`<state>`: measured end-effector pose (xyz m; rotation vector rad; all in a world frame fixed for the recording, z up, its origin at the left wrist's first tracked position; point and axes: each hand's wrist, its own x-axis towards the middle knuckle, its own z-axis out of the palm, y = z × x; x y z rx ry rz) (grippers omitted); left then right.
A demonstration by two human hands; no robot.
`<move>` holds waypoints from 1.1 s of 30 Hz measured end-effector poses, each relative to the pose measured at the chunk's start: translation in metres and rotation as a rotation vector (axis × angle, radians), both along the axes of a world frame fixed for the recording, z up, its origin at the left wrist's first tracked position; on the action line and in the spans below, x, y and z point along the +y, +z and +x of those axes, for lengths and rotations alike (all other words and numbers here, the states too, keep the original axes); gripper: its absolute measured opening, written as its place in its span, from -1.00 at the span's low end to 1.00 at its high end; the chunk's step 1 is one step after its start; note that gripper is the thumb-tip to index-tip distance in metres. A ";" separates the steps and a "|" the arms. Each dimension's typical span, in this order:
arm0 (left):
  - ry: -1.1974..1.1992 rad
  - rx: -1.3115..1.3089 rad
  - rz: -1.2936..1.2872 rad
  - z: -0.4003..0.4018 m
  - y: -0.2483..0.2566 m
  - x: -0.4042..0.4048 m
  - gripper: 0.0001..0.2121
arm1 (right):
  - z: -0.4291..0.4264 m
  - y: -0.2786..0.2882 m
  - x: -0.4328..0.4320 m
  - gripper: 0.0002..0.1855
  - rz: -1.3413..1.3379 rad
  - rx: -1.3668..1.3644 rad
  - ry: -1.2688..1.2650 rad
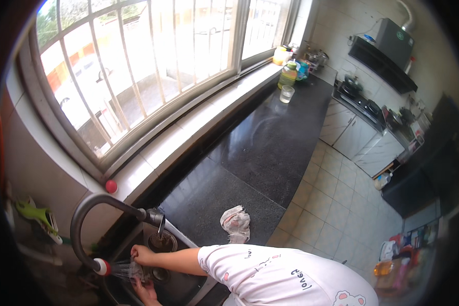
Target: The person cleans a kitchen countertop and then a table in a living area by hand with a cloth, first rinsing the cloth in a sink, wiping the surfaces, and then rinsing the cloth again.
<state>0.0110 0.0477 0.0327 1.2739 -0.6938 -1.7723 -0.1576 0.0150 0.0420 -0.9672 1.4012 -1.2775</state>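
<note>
My right hand (142,255) pinches the upper end of a thin, wet greyish cloth (137,271) over the dark sink (176,288). Below it in the view, my left hand (146,291) holds the cloth's other end. Water sprays onto the cloth from the red-and-white head (102,266) of a curved dark faucet (75,225). A drain basket with bits in it (162,241) sits in the sink beyond my right wrist. On the black counter beside the sink lies a crumpled, pale cloth (236,223). The exact finger grip is small and partly blurred by the spray.
A red ball-like object (111,186) rests on the tiled windowsill (137,170). A clear glass (287,94) and a green-tinted jug (288,75) stand at the counter's far end. Left of the faucet is a green-handled tool (34,214). A stove (361,105) stands across the tiled floor.
</note>
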 end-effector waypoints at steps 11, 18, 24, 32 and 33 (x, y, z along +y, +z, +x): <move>0.102 0.433 0.293 -0.037 0.032 -0.018 -0.56 | 0.061 0.053 0.041 -0.81 -0.376 0.484 0.109; 0.042 0.306 0.264 -0.041 0.027 -0.032 -0.57 | 0.053 0.044 0.009 -0.76 0.076 0.336 -0.163; 0.064 0.252 0.294 -0.044 0.024 -0.021 -0.53 | 0.064 0.041 0.021 -0.75 -0.096 0.551 -0.014; 0.056 -0.171 0.114 -0.004 0.021 -0.009 -0.46 | 0.019 0.012 -0.007 -0.57 0.123 0.169 -0.124; 0.000 -0.287 -0.089 -0.003 0.019 -0.004 -0.46 | 0.015 0.016 -0.008 -0.57 0.125 0.046 -0.035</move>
